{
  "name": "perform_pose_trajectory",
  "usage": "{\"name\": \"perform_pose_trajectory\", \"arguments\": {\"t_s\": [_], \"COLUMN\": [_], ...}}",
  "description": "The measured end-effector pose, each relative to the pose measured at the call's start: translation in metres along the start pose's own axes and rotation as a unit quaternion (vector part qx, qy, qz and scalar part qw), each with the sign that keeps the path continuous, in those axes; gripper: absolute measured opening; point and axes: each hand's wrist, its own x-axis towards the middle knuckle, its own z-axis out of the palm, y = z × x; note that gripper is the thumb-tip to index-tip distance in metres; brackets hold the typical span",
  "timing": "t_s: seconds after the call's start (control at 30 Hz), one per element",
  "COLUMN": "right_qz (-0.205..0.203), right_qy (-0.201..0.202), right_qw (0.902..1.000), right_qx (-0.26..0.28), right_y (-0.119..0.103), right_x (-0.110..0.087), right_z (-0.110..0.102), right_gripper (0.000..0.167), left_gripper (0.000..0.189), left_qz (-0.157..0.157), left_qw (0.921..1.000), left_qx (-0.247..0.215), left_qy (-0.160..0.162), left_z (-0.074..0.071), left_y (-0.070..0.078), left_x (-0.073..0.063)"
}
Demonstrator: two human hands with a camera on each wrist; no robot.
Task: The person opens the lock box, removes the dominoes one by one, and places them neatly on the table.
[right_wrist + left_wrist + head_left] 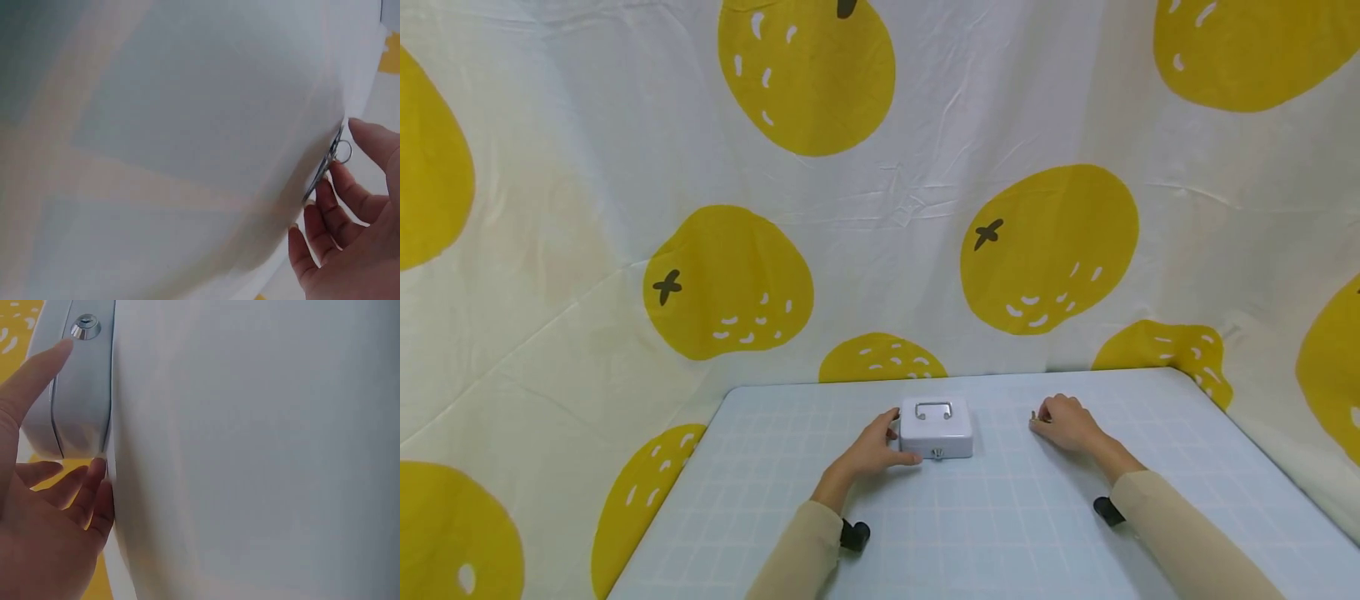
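Observation:
A small white cash box (pixel 936 435) stands on the table, with a folded metal handle (pixel 934 409) on its lid and a key lock (pixel 85 327) in its front. My left hand (pixel 874 447) is at the box's left end. Its straight thumb (pixel 47 369) reaches along the front beside the lock, and the other fingers bend loosely by the left side. Further right, my right hand (pixel 1067 423) is low over the table at some keys (pixel 322 172) on a thin ring (pixel 350 152). Its fingertips meet the keys' near edge, with the thumb apart from the index finger.
The table (pixel 985 533) has a pale cloth with a faint grid. Behind it hangs a white curtain (pixel 895 275) printed with large yellow fruit. Dark wrist cameras (pixel 854 535) sit under both beige sleeves (pixel 1187 533).

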Motion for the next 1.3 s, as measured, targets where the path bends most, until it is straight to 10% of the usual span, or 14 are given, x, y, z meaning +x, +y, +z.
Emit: {"name": "perform_pose_trajectory", "arguments": {"t_s": [0.53, 1.3], "right_qz": [0.042, -0.05], "right_qy": [0.004, -0.06], "right_qw": [0.9991, 0.9931], "right_qx": [0.009, 0.087], "right_y": [-0.002, 0.014], "right_x": [0.009, 0.001], "right_z": [0.005, -0.015], "right_gripper": [0.016, 0.016], "left_gripper": [0.096, 0.101], "left_qz": [0.02, 0.007], "left_qw": [0.9995, 0.9996], "left_qx": [-0.024, -0.02], "left_qy": [-0.006, -0.018], "left_z": [0.005, 0.004], "left_y": [0.0, -0.002], "left_x": [0.01, 0.015]}}
